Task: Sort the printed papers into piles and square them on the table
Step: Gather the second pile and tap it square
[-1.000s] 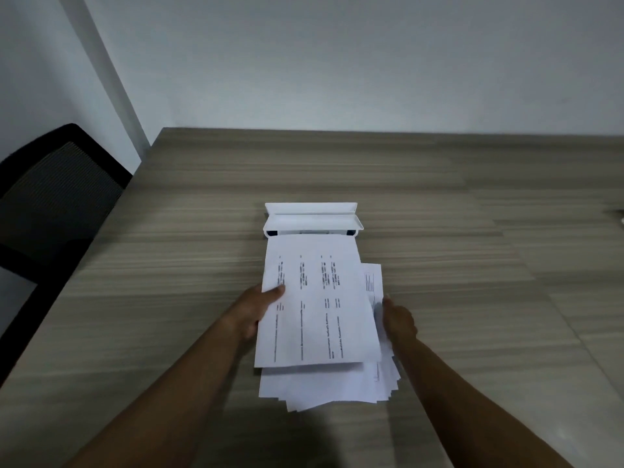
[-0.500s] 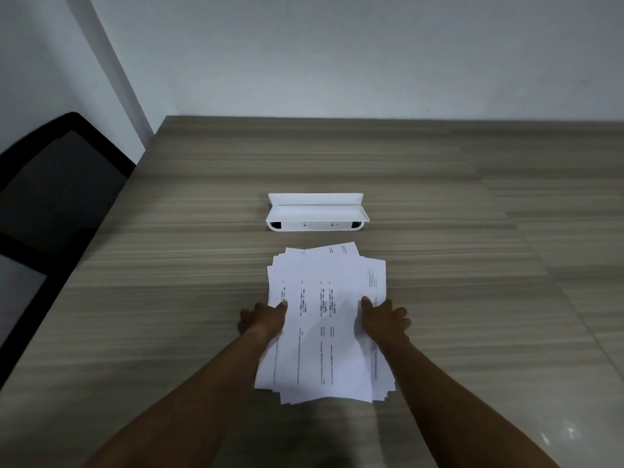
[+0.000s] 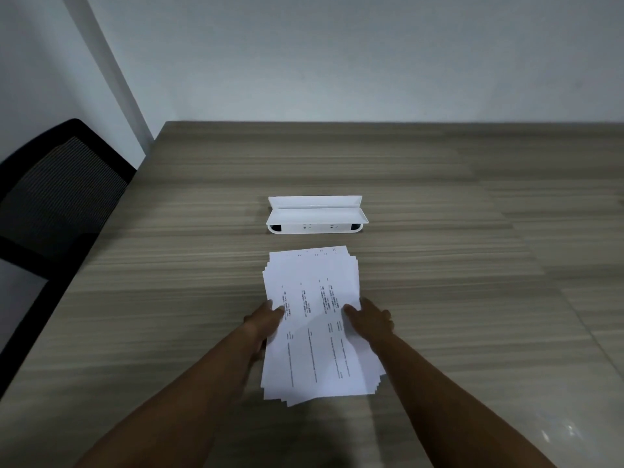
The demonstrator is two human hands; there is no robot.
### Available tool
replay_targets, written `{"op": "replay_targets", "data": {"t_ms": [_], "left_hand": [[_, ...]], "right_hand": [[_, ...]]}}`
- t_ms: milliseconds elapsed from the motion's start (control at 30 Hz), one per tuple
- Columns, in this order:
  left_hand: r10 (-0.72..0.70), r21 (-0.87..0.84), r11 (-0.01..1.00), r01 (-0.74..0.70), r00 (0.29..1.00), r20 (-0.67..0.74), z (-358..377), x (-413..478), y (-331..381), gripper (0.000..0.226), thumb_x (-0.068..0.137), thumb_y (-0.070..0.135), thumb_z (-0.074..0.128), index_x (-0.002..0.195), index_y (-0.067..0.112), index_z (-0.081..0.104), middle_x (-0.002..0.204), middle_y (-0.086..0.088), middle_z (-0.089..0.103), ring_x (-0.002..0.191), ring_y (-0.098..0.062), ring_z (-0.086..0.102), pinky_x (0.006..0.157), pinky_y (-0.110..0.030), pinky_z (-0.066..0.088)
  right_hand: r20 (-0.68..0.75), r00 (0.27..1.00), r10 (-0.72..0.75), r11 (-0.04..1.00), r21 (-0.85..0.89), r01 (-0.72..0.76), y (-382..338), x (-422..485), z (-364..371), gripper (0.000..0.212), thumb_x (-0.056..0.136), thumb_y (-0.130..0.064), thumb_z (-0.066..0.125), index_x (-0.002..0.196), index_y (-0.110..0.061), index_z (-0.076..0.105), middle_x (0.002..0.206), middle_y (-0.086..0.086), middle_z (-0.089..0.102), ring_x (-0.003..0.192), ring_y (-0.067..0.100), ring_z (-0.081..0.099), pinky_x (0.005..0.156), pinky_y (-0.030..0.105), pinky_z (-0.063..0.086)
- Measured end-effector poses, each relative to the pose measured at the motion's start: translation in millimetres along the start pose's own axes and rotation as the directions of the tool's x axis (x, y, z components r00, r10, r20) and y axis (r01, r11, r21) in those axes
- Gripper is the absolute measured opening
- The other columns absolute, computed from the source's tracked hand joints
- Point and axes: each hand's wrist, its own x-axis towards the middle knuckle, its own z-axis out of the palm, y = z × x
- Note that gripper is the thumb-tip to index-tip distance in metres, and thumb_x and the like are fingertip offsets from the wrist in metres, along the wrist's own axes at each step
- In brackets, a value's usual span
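A stack of printed white papers (image 3: 315,319) lies in front of me on the wooden table (image 3: 439,265), its sheets slightly fanned at the edges. My left hand (image 3: 265,320) grips the stack's left edge, thumb on top. My right hand (image 3: 369,320) grips the right edge the same way. The top sheet shows columns of small black text. The stack's near end droops toward me between my forearms.
A small white portable printer (image 3: 315,217) with its lid raised sits just beyond the papers. A black mesh office chair (image 3: 57,204) stands at the table's left edge. A pale wall runs behind the table.
A second ago my left hand held one sheet above a loose pile near the printer. Both hands now hold the gathered stack by its sides, narrower, more aligned and clear of the printer.
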Motion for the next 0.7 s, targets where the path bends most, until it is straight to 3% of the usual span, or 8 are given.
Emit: {"op": "replay_targets", "data": {"t_ms": [67, 133, 200, 367, 467, 500, 600, 700], "left_hand": [[-0.027, -0.075, 0.997, 0.028, 1.000, 0.012, -5, -71, 33, 0.058, 0.091, 0.052, 0.053, 0.143, 0.030, 0.039, 0.138, -0.008, 0.057, 0.110, -0.029, 0.063, 0.082, -0.047, 0.058], [-0.077, -0.137, 0.987, 0.080, 0.997, 0.027, -7, -97, 45, 0.047, 0.095, 0.046, 0.052, 0.136, 0.025, 0.042, 0.124, -0.012, 0.063, 0.092, -0.028, 0.067, 0.068, -0.051, 0.060], [-0.081, -0.139, 0.986, 0.088, 0.995, 0.057, -7, -103, 48, 0.041, 0.098, 0.044, 0.048, 0.133, 0.023, 0.046, 0.113, -0.013, 0.067, 0.086, -0.027, 0.067, 0.071, -0.053, 0.060], [-0.044, -0.121, 0.991, 0.058, 0.993, 0.112, -7, -113, 57, 0.032, 0.105, 0.035, 0.038, 0.131, 0.020, 0.047, 0.082, -0.006, 0.062, 0.069, -0.020, 0.060, 0.062, -0.034, 0.053], [-0.059, -0.111, 0.991, 0.073, 0.991, 0.124, -11, -110, 57, 0.027, 0.106, 0.034, 0.036, 0.124, 0.020, 0.051, 0.081, -0.004, 0.061, 0.069, -0.017, 0.059, 0.058, -0.032, 0.052], [-0.062, -0.104, 0.992, 0.076, 0.989, 0.137, -13, -112, 58, 0.026, 0.106, 0.034, 0.036, 0.121, 0.020, 0.052, 0.081, -0.002, 0.062, 0.069, -0.015, 0.059, 0.056, -0.030, 0.052], [-0.053, -0.092, 0.993, 0.068, 0.987, 0.154, -19, -108, 58, 0.025, 0.105, 0.034, 0.038, 0.121, 0.022, 0.053, 0.083, -0.001, 0.062, 0.069, -0.013, 0.058, 0.052, -0.028, 0.053], [-0.075, -0.100, 0.990, 0.096, 0.977, 0.200, -27, -102, 53, 0.022, 0.102, 0.039, 0.047, 0.118, 0.027, 0.056, 0.082, -0.001, 0.063, 0.067, -0.014, 0.057, 0.065, -0.033, 0.051]], "right_hand": [[-0.009, 0.999, 0.033, 0.996, 0.084, -0.033, 1, 2, -3, 0.066, 0.087, -0.048, 0.053, 0.147, -0.030, 0.031, 0.147, 0.020, 0.031, 0.132, 0.040, 0.033, 0.109, 0.045, 0.029], [-0.007, 0.997, 0.082, 0.986, 0.146, -0.080, 0, 1, -4, 0.074, 0.087, -0.042, 0.057, 0.149, -0.018, 0.025, 0.147, 0.021, 0.030, 0.131, 0.040, 0.038, 0.108, 0.044, 0.036], [0.007, 0.996, 0.093, 0.981, 0.172, -0.093, -4, 1, 1, 0.073, 0.086, -0.039, 0.058, 0.145, -0.009, 0.029, 0.144, 0.020, 0.040, 0.127, 0.038, 0.045, 0.107, 0.044, 0.040], [0.028, 0.997, 0.072, 0.977, 0.197, -0.076, -14, 2, 4, 0.055, 0.082, -0.035, 0.059, 0.126, -0.003, 0.056, 0.121, 0.017, 0.061, 0.111, 0.033, 0.058, 0.088, 0.035, 0.051], [0.100, 0.993, 0.066, 0.931, 0.350, -0.098, -14, 2, -7, 0.032, 0.083, -0.019, 0.067, 0.102, 0.006, 0.066, 0.082, 0.011, 0.069, 0.074, 0.026, 0.067, 0.063, 0.026, 0.052], [0.178, 0.982, 0.068, 0.904, 0.405, -0.136, -13, 3, -11, 0.028, 0.083, -0.016, 0.071, 0.100, 0.007, 0.066, 0.083, 0.014, 0.070, 0.073, 0.028, 0.068, 0.062, 0.028, 0.055], [0.331, 0.940, 0.089, 0.883, 0.410, -0.228, -11, 5, -15, 0.041, 0.082, -0.013, 0.074, 0.116, 0.007, 0.062, 0.111, 0.024, 0.069, 0.099, 0.037, 0.069, 0.090, 0.053, 0.054], [0.392, 0.919, 0.038, 0.903, 0.381, -0.199, -6, 5, -10, 0.039, 0.086, -0.009, 0.069, 0.122, 0.006, 0.059, 0.115, 0.024, 0.068, 0.106, 0.038, 0.066, 0.097, 0.055, 0.049]]}}
